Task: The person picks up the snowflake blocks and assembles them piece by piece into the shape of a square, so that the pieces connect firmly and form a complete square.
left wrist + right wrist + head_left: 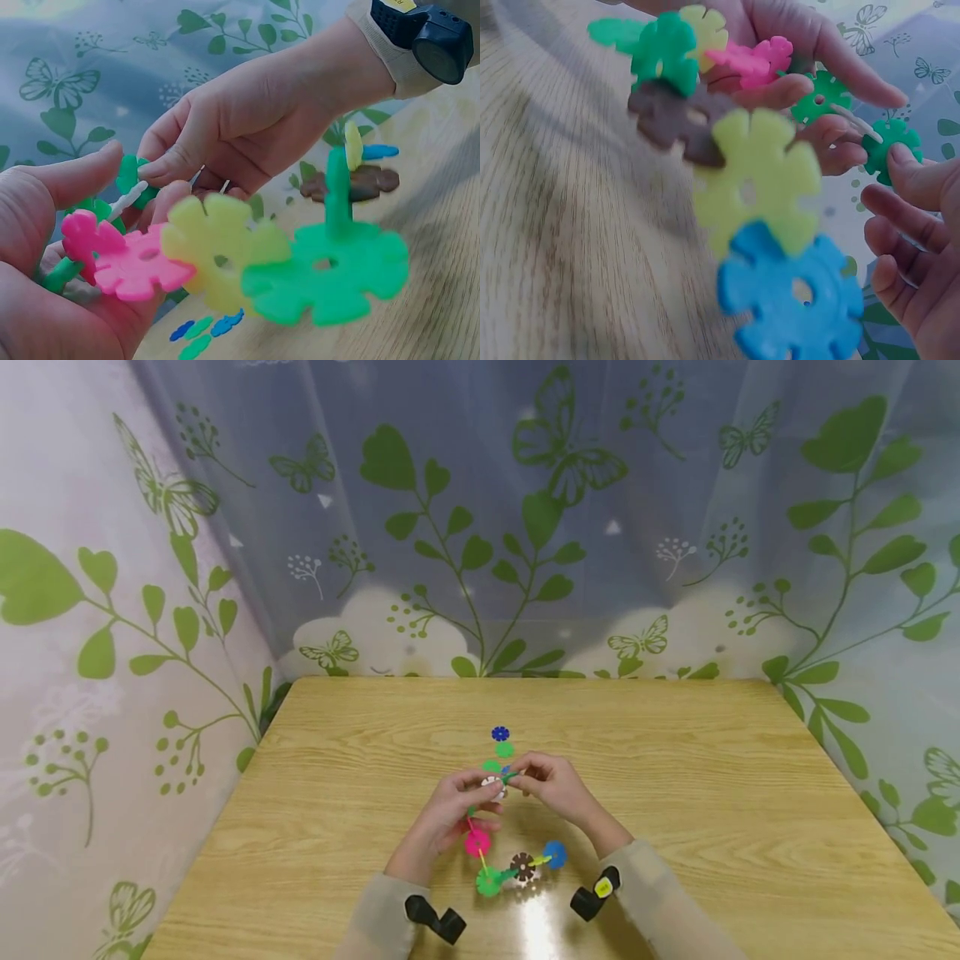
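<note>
A chain of notched plastic flower discs hangs from my left hand (448, 814), which pinches the white disc (492, 787) at its upper end. My right hand (553, 787) pinches a green disc (891, 146) between thumb and index finger. In the right wrist view this green disc meets the white disc's edge. Down the chain come a pink disc (477, 842), a pale yellow disc (223, 251), a green disc (488, 882), a brown disc (522, 866), a yellow disc (761, 176) and a blue disc (556, 855). The left fingers partly hide the chain's upper part.
Beyond the hands, several loose discs lie on the wooden table (360, 735), among them a dark blue disc (500, 733) and a light green disc (504, 749). A patterned curtain (465, 468) stands behind the table. Each wrist wears a black camera (592, 897).
</note>
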The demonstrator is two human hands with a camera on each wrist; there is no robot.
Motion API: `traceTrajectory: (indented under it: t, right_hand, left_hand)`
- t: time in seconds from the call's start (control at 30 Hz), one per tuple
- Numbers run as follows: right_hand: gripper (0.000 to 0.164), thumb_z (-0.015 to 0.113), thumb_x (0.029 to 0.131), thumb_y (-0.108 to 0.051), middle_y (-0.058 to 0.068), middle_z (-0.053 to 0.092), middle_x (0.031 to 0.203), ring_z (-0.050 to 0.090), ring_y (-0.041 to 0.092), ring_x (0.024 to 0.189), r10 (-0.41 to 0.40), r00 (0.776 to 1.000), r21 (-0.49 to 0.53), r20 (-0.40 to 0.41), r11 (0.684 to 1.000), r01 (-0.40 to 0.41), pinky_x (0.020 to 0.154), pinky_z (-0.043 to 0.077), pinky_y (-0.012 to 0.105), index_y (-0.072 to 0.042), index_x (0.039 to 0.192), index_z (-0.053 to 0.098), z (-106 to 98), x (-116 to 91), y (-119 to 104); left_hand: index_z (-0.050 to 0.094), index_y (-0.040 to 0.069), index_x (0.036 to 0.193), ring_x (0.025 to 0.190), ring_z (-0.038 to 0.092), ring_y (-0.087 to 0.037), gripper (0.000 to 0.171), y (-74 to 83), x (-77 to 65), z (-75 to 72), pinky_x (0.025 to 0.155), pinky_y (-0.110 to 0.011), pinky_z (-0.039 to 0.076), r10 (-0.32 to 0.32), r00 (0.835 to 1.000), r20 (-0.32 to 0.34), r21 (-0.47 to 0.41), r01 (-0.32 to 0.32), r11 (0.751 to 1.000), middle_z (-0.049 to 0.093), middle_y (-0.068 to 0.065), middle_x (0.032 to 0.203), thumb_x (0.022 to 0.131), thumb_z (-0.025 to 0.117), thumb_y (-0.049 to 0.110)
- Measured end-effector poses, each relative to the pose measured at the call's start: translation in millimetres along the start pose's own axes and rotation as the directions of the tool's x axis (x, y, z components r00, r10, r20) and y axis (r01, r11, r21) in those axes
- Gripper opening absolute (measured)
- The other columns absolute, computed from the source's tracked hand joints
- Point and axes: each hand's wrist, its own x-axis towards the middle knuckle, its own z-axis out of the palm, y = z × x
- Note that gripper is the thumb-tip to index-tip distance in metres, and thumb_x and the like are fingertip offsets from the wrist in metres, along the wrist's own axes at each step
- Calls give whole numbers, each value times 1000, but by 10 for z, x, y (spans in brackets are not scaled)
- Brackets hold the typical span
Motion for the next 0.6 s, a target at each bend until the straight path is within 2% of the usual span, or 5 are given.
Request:
traceTrajectory:
  t: [0.13,0.27,0.37,0.5,0.6]
  right_hand:
    - [10,61,89,-2,20,62,83,51,12,61,-13,1000,-5,10,1000,13,53,50,30,4,96,65,-18,19,28]
    - [14,61,90,-6,18,63,88,55,26,65,7,1000,-3,-16,1000,-7,53,48,24,4,99,64,-49,71,198]
    - [18,62,90,-11,14,64,93,56,36,70,52,997,-26,-56,998,-54,57,52,30,3,101,65,-60,131,365]
    - [18,65,88,-14,8,65,94,56,29,72,92,989,-138,-118,984,-108,60,51,33,0,100,66,-50,204,530]
    - [18,67,87,-14,3,65,92,56,18,74,118,981,-255,-152,954,-154,62,49,29,-4,102,67,-24,259,662]
  left_hand:
    - [63,5,99,78,64,-22,18,-6,-10,-31,65,-37,59,1,1000,-7,-45,-1,999,61,-7,92,85,69,15]
    - [63,6,98,80,66,-23,16,3,-34,-79,66,-38,58,8,1000,-19,-91,-9,996,63,-9,96,86,68,15]
    - [63,6,100,81,67,-23,18,12,-46,-116,65,-38,59,15,1000,-26,-105,-17,994,64,-11,102,86,68,16]
    - [62,4,103,81,67,-23,23,25,-53,-141,62,-37,59,16,999,-38,-108,-20,994,64,-14,106,85,70,17]
    - [62,4,103,81,67,-23,25,33,-55,-145,61,-35,59,11,999,-43,-108,-15,994,64,-14,107,84,70,18]
